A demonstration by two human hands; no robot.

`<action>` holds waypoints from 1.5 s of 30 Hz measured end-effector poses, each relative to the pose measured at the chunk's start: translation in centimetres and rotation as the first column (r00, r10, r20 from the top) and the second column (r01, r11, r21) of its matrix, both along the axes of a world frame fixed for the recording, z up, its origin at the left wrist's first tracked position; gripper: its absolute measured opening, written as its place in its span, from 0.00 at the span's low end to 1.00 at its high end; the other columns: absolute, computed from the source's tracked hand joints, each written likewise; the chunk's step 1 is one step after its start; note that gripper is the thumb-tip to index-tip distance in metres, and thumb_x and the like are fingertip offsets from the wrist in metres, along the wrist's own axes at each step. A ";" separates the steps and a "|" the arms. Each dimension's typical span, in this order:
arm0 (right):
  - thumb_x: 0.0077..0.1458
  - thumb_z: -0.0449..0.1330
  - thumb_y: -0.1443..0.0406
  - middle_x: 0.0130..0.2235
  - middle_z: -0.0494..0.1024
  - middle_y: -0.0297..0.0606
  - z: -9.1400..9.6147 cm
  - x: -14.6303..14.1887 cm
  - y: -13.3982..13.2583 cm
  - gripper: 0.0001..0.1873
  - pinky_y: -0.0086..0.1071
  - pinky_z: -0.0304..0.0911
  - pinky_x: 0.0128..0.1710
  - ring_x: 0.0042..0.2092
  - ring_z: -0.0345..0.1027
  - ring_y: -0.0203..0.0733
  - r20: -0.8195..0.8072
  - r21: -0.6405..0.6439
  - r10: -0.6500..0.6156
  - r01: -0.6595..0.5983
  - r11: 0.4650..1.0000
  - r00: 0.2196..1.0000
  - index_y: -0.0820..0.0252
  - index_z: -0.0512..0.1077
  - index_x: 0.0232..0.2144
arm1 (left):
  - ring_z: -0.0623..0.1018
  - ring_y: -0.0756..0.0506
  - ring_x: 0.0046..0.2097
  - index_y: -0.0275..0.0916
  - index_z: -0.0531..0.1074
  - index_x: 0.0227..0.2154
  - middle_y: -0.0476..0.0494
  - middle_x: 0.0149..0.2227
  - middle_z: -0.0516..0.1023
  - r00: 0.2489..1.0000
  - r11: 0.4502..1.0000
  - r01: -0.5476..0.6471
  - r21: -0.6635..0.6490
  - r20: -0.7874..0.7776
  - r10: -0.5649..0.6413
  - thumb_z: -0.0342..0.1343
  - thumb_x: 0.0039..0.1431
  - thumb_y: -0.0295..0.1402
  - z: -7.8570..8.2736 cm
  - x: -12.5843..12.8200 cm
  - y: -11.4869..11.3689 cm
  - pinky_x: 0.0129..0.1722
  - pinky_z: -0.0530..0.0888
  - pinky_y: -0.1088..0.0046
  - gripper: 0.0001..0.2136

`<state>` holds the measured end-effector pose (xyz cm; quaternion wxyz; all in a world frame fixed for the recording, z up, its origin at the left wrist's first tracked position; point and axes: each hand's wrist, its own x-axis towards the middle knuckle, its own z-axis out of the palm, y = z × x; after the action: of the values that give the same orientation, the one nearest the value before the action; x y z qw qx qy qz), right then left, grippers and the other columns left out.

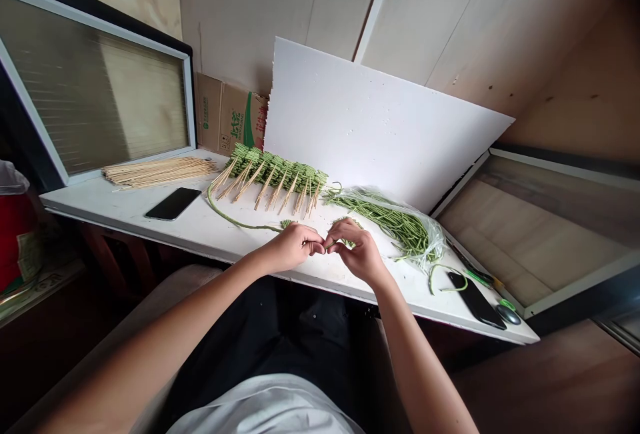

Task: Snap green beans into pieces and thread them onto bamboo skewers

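Both my hands meet over the front edge of the white table (pixel 225 241). A long green bean (pixel 240 223) curves across the tabletop from the left and runs into my left hand (pixel 289 247), which is closed on it. My right hand (pixel 359 253) pinches at the bean's other end, thumb and fingers nearly touching those of the left. Short green pieces show partly behind both hands, mostly hidden. Just beyond lies a row of bean bundles threaded on skewers (pixel 285 171), their bare sticks pointing towards me. To the right, loose long beans (pixel 400 221) lie in a clear plastic bag (pixel 436 237).
Bare bamboo skewers (pixel 160 171) are heaped at the left, near a phone (pixel 173 203). Another phone (pixel 477 301), a single curled bean (pixel 433 277) and a dark rounded object (pixel 508 314) lie at the right. A cardboard box (pixel 220 114) and white board (pixel 370 121) stand behind.
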<state>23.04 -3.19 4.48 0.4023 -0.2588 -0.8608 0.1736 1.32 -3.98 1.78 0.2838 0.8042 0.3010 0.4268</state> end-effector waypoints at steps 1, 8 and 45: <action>0.64 0.67 0.66 0.33 0.81 0.39 0.1 0.1 0.1 0.07 0.47 0.71 0.47 0.44 0.73 0.51 0.010 -0.020 0.023 -0.023 1.000 1.000 0.50 0.83 0.33 | 0.77 0.47 0.33 0.37 0.82 0.27 0.43 0.28 0.80 1.000 1.000 0.018 -0.012 -0.005 -0.018 0.56 0.61 0.24 -0.1 0.0 0.0 0.36 0.71 0.71 0.11; 0.63 0.69 0.54 0.36 0.82 0.42 0.5 0.8 0.3 0.11 0.46 0.72 0.48 0.44 0.75 0.50 0.028 -0.109 0.094 -0.091 0.990 0.995 0.52 0.83 0.34 | 0.78 0.46 0.33 0.36 0.84 0.28 0.43 0.29 0.82 0.999 0.992 0.041 -0.119 0.019 -0.039 0.60 0.63 0.26 -0.3 0.0 0.1 0.35 0.72 0.72 0.09; 0.54 0.76 0.65 0.38 0.86 0.41 -1.0 1.9 1.7 0.07 0.36 0.75 0.41 0.39 0.79 0.43 -0.258 -0.547 0.281 -0.379 0.746 0.924 0.55 0.87 0.38 | 0.81 0.49 0.34 0.35 0.86 0.33 0.42 0.32 0.84 0.975 0.982 0.159 -0.098 0.170 -0.141 0.59 0.57 0.19 0.0 -0.2 0.3 0.35 0.77 0.76 0.11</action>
<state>24.96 -1.44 3.52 0.3322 -0.1987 -0.7617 0.5196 1.17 -3.68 1.75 0.3832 0.7700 0.2386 0.4509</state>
